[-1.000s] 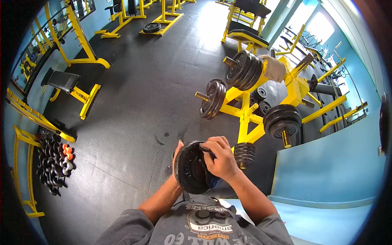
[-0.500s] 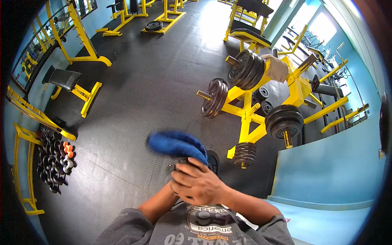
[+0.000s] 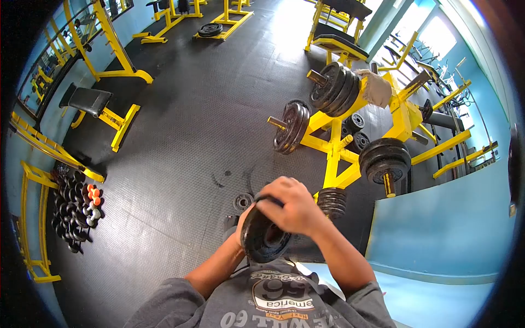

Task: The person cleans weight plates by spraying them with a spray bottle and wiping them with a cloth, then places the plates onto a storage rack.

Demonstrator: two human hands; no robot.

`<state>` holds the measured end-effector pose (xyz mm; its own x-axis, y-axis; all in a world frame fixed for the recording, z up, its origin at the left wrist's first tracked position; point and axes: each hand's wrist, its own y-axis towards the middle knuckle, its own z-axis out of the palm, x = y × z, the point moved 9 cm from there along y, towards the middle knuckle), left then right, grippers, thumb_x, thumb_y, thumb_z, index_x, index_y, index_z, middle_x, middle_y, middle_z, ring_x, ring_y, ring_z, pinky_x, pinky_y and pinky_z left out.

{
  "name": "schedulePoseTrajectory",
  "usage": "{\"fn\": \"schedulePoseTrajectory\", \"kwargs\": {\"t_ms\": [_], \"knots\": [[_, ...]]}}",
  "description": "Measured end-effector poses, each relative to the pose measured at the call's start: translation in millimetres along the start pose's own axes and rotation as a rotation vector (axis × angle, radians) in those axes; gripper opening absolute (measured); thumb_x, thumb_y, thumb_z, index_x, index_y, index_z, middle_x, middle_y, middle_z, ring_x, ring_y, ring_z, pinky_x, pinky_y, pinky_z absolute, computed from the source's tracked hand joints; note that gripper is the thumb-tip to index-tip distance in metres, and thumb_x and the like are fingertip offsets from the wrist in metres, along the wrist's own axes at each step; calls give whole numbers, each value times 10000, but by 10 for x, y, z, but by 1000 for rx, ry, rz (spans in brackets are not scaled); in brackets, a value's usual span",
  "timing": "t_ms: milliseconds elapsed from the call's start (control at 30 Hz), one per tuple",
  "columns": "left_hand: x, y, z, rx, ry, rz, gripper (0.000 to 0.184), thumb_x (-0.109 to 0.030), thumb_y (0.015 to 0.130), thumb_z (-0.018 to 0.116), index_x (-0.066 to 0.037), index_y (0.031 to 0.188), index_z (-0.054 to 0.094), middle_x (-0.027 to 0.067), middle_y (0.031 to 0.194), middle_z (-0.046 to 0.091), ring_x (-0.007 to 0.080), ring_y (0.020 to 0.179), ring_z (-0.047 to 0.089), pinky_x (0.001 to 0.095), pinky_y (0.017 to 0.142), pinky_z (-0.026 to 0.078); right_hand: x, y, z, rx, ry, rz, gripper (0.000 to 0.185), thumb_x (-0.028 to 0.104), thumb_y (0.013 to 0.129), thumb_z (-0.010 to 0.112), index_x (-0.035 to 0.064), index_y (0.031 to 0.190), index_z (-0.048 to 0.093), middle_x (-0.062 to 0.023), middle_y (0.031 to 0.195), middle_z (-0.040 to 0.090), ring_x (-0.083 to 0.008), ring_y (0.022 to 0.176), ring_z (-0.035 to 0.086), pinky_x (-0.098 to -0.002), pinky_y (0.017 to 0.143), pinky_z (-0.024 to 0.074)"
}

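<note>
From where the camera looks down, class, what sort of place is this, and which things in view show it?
Most likely a weights gym: a yellow rack loaded with black weight plates, a cluster of dumbbells on the floor, and a padded bench.

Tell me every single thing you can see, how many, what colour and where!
Held plate: one, black, bottom middle
Small plate: one, dark grey, floor just beyond
Rack: one, yellow, right of centre
Rack plates: many, black, on the rack
Cloth: one, beige, atop the rack
Dumbbells: many, mostly black, some orange or grey, left floor
Bench: one, black and yellow, left
Machines: several, yellow and black, far end
Floor: one, black, underneath
Shirt: one, grey, bottom
Left grip: one, bare, plate's left edge
Right grip: one, bare, blurred, plate's upper edge
</note>
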<state>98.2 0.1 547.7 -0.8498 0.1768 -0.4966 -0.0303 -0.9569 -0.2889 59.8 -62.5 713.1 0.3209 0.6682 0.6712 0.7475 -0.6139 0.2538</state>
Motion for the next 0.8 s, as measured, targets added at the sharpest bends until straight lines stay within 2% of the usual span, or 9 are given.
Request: {"fn": "schedulePoseTrajectory", "kwargs": {"t_ms": [100,167,200,400,533,600,667,733,800], "knots": [[4,-21,284,297,-593,-266,673,-556,972,333,21,1241,553,202,1194,614,316,1105,594,439,1006,446,-615,-276,70,-18,246,276,177,177,843,646,41,953,627,-84,879,628,-205,829,600,-322,762,473],[-63,5,266,263,-585,-221,689,-570,964,335,24,1235,556,203,1189,616,322,1094,601,452,1002,449,-863,-630,134,-203,436,487,241,209,862,639,16,999,597,-130,880,614,-245,827,598,-327,773,471],[-114,30,235,235,-572,-172,705,-584,957,337,27,1230,558,203,1185,619,329,1083,608,466,998,451,-844,-749,137,-250,323,480,265,182,875,633,20,1072,559,-97,889,606,-173,832,575,-299,773,463],[-329,285,272,206,-547,-30,736,-655,909,360,-6,1138,622,188,1103,654,336,1001,639,484,915,504,-759,-1273,484,-486,782,677,421,182,911,606,-1,1231,403,-86,996,523,-142,875,497,-285,802,435],[-489,388,414,168,-597,79,700,-654,898,389,-26,1070,646,154,1025,673,313,928,653,478,870,525,-284,-1250,420,-461,252,311,477,119,879,565,-51,1262,338,-223,1178,393,-340,1087,391,-448,972,289],[-469,393,426,41,-610,71,693,-662,888,397,-42,1066,649,137,1009,677,305,916,656,465,841,541,25,-1143,316,-446,-148,109,511,123,849,597,-34,1269,352,-232,1181,397,-371,1056,402,-485,945,308],[-437,396,487,173,-688,64,771,-707,845,428,-27,1168,595,163,1086,648,331,1002,629,508,891,510,30,-1136,326,-485,-266,-30,507,130,828,619,-14,1260,394,-235,1186,404,-377,1049,412,-491,917,335],[-498,342,583,28,-635,75,677,-708,852,414,-89,960,667,96,896,680,259,830,668,428,753,572,125,-1094,266,-522,-378,-178,505,137,808,642,7,1251,436,-239,1191,411,-382,1041,421,-496,889,361],[-534,368,537,5,-600,119,672,-708,858,404,-94,938,666,83,856,682,238,750,671,379,675,587,278,-1008,231,-485,-503,-307,438,144,777,666,53,1186,539,-216,1166,450,-356,1000,466,-473,827,409]]}}
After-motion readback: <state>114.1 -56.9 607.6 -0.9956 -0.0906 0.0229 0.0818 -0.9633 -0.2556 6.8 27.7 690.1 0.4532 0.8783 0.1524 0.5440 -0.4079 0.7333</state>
